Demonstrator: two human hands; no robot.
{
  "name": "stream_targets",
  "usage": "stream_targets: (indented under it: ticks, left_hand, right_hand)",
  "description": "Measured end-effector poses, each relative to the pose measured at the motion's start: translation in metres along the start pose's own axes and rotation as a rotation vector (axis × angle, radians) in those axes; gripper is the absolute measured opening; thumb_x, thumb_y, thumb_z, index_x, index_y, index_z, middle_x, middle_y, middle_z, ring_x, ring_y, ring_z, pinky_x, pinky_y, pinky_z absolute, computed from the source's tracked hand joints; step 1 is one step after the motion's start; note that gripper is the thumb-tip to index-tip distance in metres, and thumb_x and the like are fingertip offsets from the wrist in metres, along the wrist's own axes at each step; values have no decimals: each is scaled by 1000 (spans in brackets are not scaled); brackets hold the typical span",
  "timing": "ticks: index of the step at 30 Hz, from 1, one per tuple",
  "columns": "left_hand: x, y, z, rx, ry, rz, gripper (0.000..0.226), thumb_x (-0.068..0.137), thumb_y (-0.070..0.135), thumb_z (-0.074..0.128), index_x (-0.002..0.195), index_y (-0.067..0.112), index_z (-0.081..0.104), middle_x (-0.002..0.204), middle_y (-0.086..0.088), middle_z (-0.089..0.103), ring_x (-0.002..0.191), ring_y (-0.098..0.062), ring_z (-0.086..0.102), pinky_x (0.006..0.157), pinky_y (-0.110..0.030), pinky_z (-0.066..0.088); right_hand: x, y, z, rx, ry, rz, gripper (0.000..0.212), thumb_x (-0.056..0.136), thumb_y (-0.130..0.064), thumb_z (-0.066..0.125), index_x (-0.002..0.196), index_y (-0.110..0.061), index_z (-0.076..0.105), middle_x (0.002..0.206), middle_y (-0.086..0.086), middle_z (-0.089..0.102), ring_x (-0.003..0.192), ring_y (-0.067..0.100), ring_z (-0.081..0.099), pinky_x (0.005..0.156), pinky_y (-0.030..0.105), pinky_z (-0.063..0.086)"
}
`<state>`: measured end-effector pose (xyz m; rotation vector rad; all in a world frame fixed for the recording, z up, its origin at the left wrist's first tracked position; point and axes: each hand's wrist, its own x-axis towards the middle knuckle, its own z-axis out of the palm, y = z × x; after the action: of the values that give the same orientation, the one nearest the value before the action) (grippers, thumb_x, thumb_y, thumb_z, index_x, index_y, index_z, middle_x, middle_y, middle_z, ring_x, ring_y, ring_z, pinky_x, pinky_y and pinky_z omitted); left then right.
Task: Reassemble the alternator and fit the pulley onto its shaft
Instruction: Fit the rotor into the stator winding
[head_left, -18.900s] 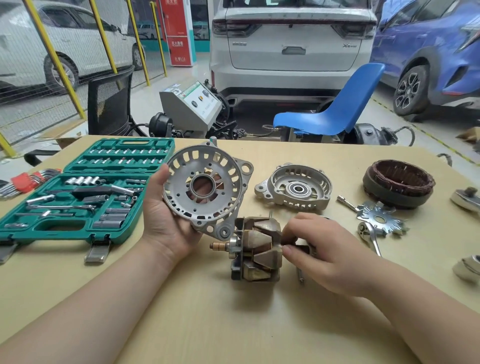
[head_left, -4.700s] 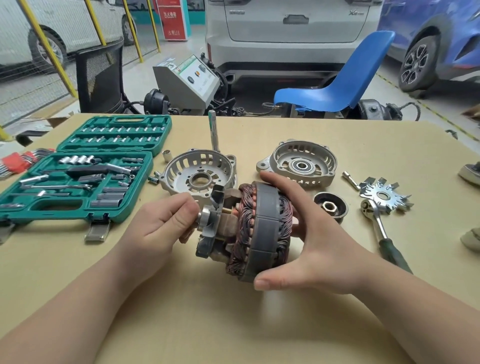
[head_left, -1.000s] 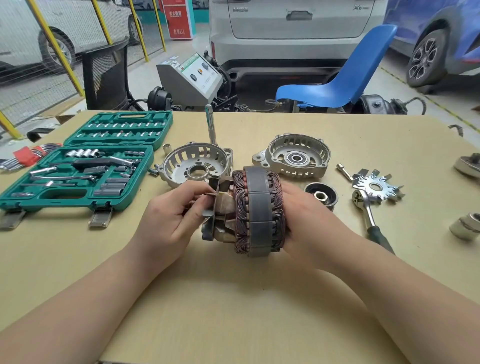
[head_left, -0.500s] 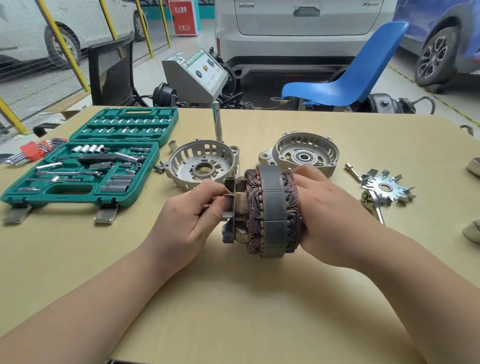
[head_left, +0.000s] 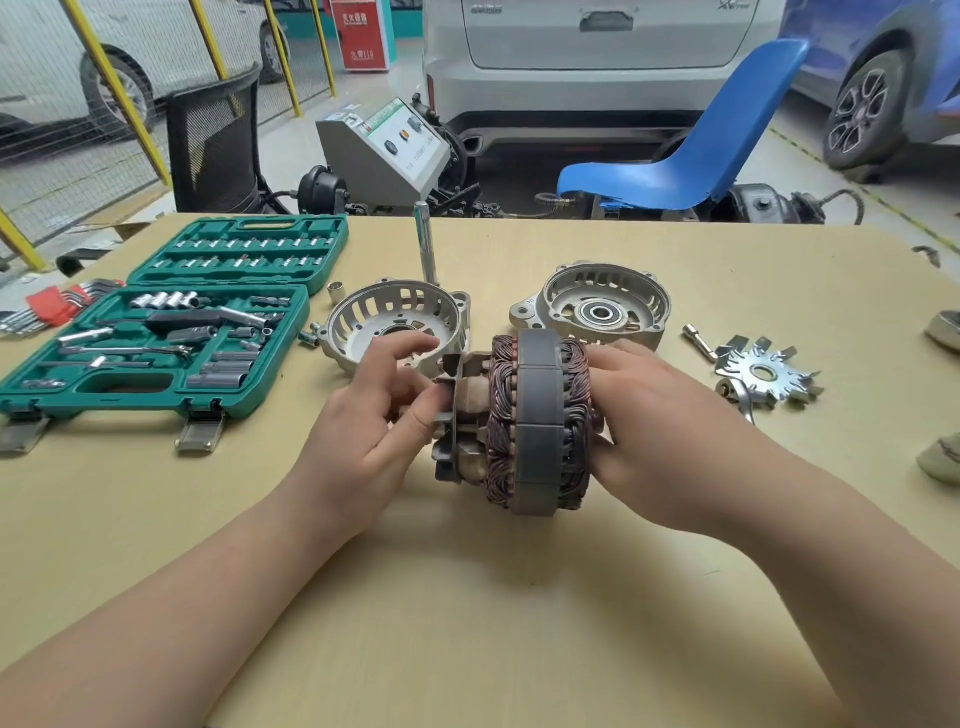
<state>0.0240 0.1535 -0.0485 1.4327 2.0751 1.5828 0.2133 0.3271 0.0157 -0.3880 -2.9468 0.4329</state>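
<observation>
Left hand (head_left: 371, 431) pinching the rotor (head_left: 460, 423) at its fan end, thumb and a finger on the dark blades, other fingers lifted and loose. Right hand (head_left: 654, 415) cupping the far face of the stator ring (head_left: 540, 426), fingers curled around the copper side; fingertips hidden behind it. Rotor sitting inside the ring, axis level, the pair standing on edge at mid table (head_left: 467, 623), lower rim touching or just off the top, cannot tell which.

Handling, as a judgement: iron core plus copper, so likely heavy and fully stiff. Grey steel band looking like the safe grip. Copper windings being enamel-coated and easy to nick, so keeping nails and tools off them. Fan blades thin, likely sharp, bending if levered. Rotor probably free to slide out of the ring if tipped.

Left housing half (head_left: 397, 327) lying open side up just behind the left hand; right housing half (head_left: 602, 306) with its bearing just behind the ring. Fan disc (head_left: 763, 371) and a wrench to the right, well apart. Socket set (head_left: 156, 338) open at left. Wide bare tabletop toward the near edge, good room for swinging the assembly; rear more crowded, with a steel bar (head_left: 426, 244) standing upright there.
</observation>
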Motion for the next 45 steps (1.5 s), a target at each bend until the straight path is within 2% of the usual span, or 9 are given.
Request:
stream_targets:
  ticks: [3,6,10,15,19,31,37,43,45]
  left_hand:
    - [3,-3,1,-6,-5,-16,34,107,49,47,139,42,59,123,6,66,114,-22,66,98,-49,56]
    - [4,1,4,-172,-14,-121,38,106,43,50,140,37,65,135,0,69,126,-27,67,108,-64,52]
    - [1,11,14,-365,-5,-154,35,100,49,57,131,40,70,129,-7,75,119,-36,71,101,-66,56]
    - [0,18,21,-465,13,-173,32,103,44,58,129,31,71,118,-13,75,95,-27,77,72,-41,64]
    - [-2,16,26,-253,61,-113,33,108,52,52,132,37,67,114,-2,77,101,-30,76,82,-56,62]
    - [-3,16,30,-108,154,-90,42,105,57,47,134,35,68,108,2,80,97,-27,77,81,-60,62]
    - [-4,14,31,-69,190,-73,37,109,44,49,135,27,69,108,8,79,98,-20,77,81,-52,63]
    - [2,11,32,-124,191,-104,37,106,58,48,132,40,68,110,7,80,102,-24,77,85,-60,62]
    - [2,10,32,-151,191,-110,37,104,59,49,130,41,69,112,6,80,104,-26,77,88,-61,61]
  right_hand:
    - [1,3,2,49,9,30,30,88,-35,40,109,-35,61,116,-17,57,113,16,48,96,42,48]
    - [3,5,4,99,27,22,29,94,-29,48,117,-34,64,122,-15,58,120,17,49,101,42,47]
    - [4,10,4,197,18,-32,32,97,-25,56,125,-38,65,127,-17,55,125,13,51,104,41,48]
    - [3,14,5,234,25,-82,34,98,-25,56,127,-41,63,130,-18,54,126,8,48,106,35,46]
    - [2,18,8,262,36,-70,33,96,-18,58,123,-37,65,129,-14,55,127,8,49,106,37,47]
    - [3,16,14,320,40,-32,38,97,-21,56,127,-44,61,135,-18,50,134,7,42,111,39,44]
    - [4,16,11,394,73,-64,34,97,-13,61,119,-37,70,128,-17,60,128,8,52,105,36,47]
    - [5,11,23,593,257,97,23,97,-18,65,111,-37,63,110,-23,68,103,-5,64,78,10,50]
    - [9,10,29,822,380,201,19,101,-19,62,109,-36,60,106,-21,67,89,-7,64,66,8,48]
